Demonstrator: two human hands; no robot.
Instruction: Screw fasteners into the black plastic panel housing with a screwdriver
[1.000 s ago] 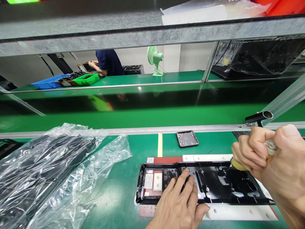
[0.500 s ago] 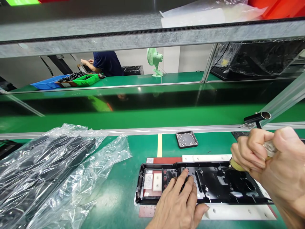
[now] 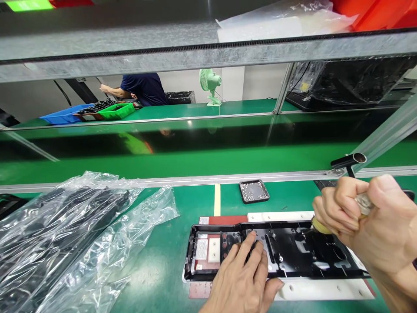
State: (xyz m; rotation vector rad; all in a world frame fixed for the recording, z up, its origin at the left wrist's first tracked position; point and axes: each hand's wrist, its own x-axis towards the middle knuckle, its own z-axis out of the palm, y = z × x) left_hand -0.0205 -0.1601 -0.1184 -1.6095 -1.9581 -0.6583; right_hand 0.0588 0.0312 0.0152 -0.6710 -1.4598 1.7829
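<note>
A long black plastic housing [image 3: 293, 250] lies open side up on a red-brown and white fixture [image 3: 325, 289]. My left hand [image 3: 243, 274] rests on the housing's left-middle part, fingers spread and pressed down. Above the housing's right half, my right hand [image 3: 361, 221] is wrapped round a screwdriver with a clear yellowish handle [image 3: 322, 226]. Its shaft slants down to the left, toward the housing's far edge; the tip is too small to make out. Behind the housing sits a small black tray [image 3: 254, 191] of tiny silvery screws.
Black parts in clear plastic bags [image 3: 81, 230] cover the bench's left side. A black tube holder [image 3: 348, 161] stands beyond my right hand. Overhead runs a metal shelf edge [image 3: 195, 56]. Across the green conveyor [image 3: 182, 161], a person [image 3: 141, 89] works near bins and a green fan [image 3: 210, 84].
The view has shifted very slightly. Both my hands and the housing hold nearly the same positions. The person across the way has moved an arm outward to the left.
</note>
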